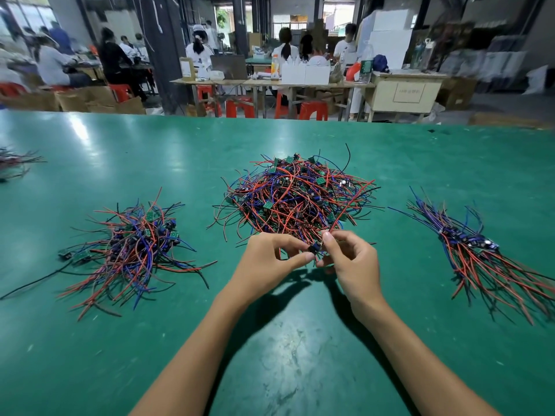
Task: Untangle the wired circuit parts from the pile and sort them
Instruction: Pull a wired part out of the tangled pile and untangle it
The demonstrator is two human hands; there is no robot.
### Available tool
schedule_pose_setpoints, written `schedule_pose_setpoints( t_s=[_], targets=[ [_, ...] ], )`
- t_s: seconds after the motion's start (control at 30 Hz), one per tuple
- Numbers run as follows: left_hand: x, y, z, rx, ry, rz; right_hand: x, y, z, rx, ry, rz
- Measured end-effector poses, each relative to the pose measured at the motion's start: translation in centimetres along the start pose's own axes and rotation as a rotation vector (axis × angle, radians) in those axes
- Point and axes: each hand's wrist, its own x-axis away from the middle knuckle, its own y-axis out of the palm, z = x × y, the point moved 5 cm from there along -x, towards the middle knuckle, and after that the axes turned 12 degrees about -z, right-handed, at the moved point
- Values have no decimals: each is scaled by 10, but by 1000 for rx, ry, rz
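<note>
A big tangled pile (297,193) of red, blue and black wires with small green circuit boards lies in the middle of the green table (300,340). At its near edge my left hand (267,259) and my right hand (351,259) meet. Both pinch one small dark wired circuit part (314,250) between thumb and fingertips. Its red wire (345,211) runs up into the pile. To the left lies a looser heap (132,244) of the same parts. At the right a bundle (480,253) lies with its wires roughly aligned.
Another small bunch of wires (15,162) sits at the far left edge. Beyond the table's far edge stand red stools (240,106), work tables (270,82) with boxes, and several seated people (114,58).
</note>
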Motion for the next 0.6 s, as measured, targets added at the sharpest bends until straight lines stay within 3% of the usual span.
schedule_pose_setpoints(
  t_s=[0.6],
  targets=[
    [-2, -8, -12, -123, -92, 70, -14, -9, 19, 14, 0, 97]
  ],
)
